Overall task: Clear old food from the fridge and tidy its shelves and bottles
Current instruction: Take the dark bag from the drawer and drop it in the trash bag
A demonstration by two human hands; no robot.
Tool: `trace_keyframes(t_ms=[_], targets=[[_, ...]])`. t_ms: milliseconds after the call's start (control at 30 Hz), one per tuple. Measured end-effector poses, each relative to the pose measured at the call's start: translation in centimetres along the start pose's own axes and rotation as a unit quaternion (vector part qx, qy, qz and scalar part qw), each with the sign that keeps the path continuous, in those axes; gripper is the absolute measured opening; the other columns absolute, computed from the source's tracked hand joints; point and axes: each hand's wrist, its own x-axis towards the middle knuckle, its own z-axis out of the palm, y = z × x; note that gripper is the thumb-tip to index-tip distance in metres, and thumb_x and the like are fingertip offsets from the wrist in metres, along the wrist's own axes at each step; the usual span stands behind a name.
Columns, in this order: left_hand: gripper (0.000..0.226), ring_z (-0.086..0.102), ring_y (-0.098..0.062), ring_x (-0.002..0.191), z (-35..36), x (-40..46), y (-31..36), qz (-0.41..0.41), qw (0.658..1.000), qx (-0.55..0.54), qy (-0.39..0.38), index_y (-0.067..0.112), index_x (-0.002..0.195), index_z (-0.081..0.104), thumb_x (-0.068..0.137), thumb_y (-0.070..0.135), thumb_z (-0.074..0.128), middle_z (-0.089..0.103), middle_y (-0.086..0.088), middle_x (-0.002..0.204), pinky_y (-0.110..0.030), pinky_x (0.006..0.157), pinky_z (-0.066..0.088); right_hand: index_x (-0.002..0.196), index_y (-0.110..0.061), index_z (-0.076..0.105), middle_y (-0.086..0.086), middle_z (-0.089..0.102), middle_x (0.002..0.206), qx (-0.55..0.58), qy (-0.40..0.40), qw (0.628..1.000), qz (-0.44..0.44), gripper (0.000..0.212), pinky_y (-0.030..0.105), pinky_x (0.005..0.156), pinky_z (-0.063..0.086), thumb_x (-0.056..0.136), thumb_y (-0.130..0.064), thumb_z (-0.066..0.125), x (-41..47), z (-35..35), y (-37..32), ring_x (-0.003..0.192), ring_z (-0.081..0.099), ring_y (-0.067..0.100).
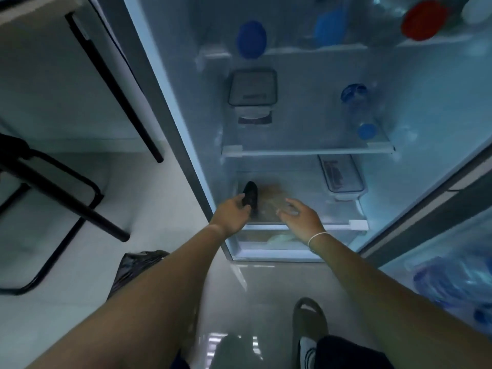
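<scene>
The fridge stands open in front of me. On its lowest glass shelf my left hand is closed around a dark, blackened oblong piece of food. My right hand hovers beside it with fingers spread, over a brownish flat item on the same shelf; the frame is too blurred to tell if it touches. A clear lidded container sits at the shelf's right. Another lidded container and clear blue-capped bottles rest on the middle shelf.
A crisper drawer lies under the lowest shelf. A blue lid and red lid show on the top shelf. The door at right holds bottles. A black bag lies on the floor; a black chair stands at left.
</scene>
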Motion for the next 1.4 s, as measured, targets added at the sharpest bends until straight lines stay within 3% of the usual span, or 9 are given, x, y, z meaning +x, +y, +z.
trace_keyframes(t_ms=[200,400,633,733,900,1000,1167,1267,1400], targets=[[0.048,0.044,-0.03,0.134,1.8,6.6,-2.3,-0.053,0.996,-0.073,0.009,0.011,0.142,0.041,0.095,0.016,0.042,0.048,-0.014,0.145,-0.033,0.114,0.033,0.136,-0.019,0.049,0.001,0.053,0.14,0.093,-0.02,0.994,0.051,0.045,0.021,0.088,0.039,0.091,-0.018,0.053,5.6,2.9,2.5,0.111,0.057,0.02],[0.026,0.053,-0.025,0.096,3.8,11.3,-4.0,-0.072,0.99,-0.122,0.008,0.014,0.108,0.059,0.09,0.007,0.041,0.06,-0.017,0.103,-0.027,0.083,0.038,0.14,-0.017,0.045,0.0,0.055,0.134,0.137,-0.023,0.987,0.074,0.048,0.024,0.079,0.041,0.093,-0.007,0.041,9.9,5.4,3.3,0.097,0.057,0.022],[0.034,0.05,-0.023,0.087,5.0,14.2,-4.8,-0.086,0.976,-0.197,0.029,0.003,0.105,0.063,0.082,0.003,0.038,0.059,-0.016,0.094,-0.028,0.077,0.038,0.14,-0.021,0.045,0.002,0.057,0.133,0.163,-0.037,0.981,0.098,0.051,0.031,0.1,0.043,0.091,-0.01,0.04,13.7,8.5,3.9,0.113,0.055,0.02],[0.048,0.059,-0.028,0.091,5.6,15.3,-5.6,-0.092,0.971,-0.219,0.026,0.005,0.111,0.065,0.071,0.008,0.039,0.068,-0.024,0.108,-0.03,0.079,0.043,0.141,-0.02,0.044,0.0,0.055,0.115,0.186,-0.034,0.976,0.109,0.05,0.026,0.092,0.042,0.092,-0.01,0.039,14.4,9.1,4.0,0.1,0.05,0.016],[0.042,0.061,-0.027,0.1,6.0,16.1,-5.4,-0.093,0.965,-0.241,0.039,0.005,0.115,0.066,0.083,0.001,0.039,0.068,-0.016,0.11,-0.036,0.092,0.05,0.139,-0.018,0.047,0.006,0.057,0.136,0.24,-0.02,0.963,0.119,0.047,0.042,0.109,0.042,0.093,-0.012,0.045,15.6,10.0,4.7,0.123,0.055,0.025],[0.031,0.061,-0.027,0.092,6.4,16.8,-6.0,-0.1,0.961,-0.256,0.044,0.002,0.095,0.068,0.08,0.013,0.044,0.067,-0.019,0.096,-0.032,0.087,0.049,0.136,-0.012,0.05,0.01,0.062,0.118,0.296,-0.004,0.944,0.145,0.043,0.047,0.106,0.044,0.094,-0.006,0.046,15.4,9.9,4.7,0.121,0.057,0.033],[0.032,0.063,-0.037,0.11,7.0,16.7,-6.6,-0.118,0.955,-0.272,0.025,0.001,0.103,0.069,0.083,0.012,0.046,0.067,-0.025,0.114,-0.047,0.102,0.049,0.124,-0.001,0.06,0.015,0.064,0.102,0.292,0.016,0.943,0.159,0.038,0.049,0.101,0.048,0.089,0.005,0.047,13.8,9.3,5.0,0.102,0.063,0.033],[0.022,0.064,-0.033,0.09,6.7,15.2,-5.8,-0.126,0.951,-0.281,0.016,0.011,0.069,0.062,0.086,0.003,0.051,0.065,-0.02,0.091,-0.041,0.088,0.052,0.123,0.002,0.061,0.012,0.061,0.101,0.301,0.027,0.939,0.164,0.042,0.049,0.097,0.049,0.085,0.015,0.046,13.0,9.0,4.8,0.092,0.058,0.028],[0.033,0.056,-0.021,0.062,6.3,12.9,-5.5,-0.132,0.942,-0.31,-0.006,0.01,0.063,0.055,0.088,-0.01,0.047,0.057,-0.01,0.069,-0.022,0.055,0.056,0.123,0.003,0.06,0.01,0.061,0.099,0.27,0.027,0.95,0.155,0.044,0.042,0.083,0.052,0.083,0.017,0.047,11.1,8.7,4.9,0.091,0.058,0.025]])
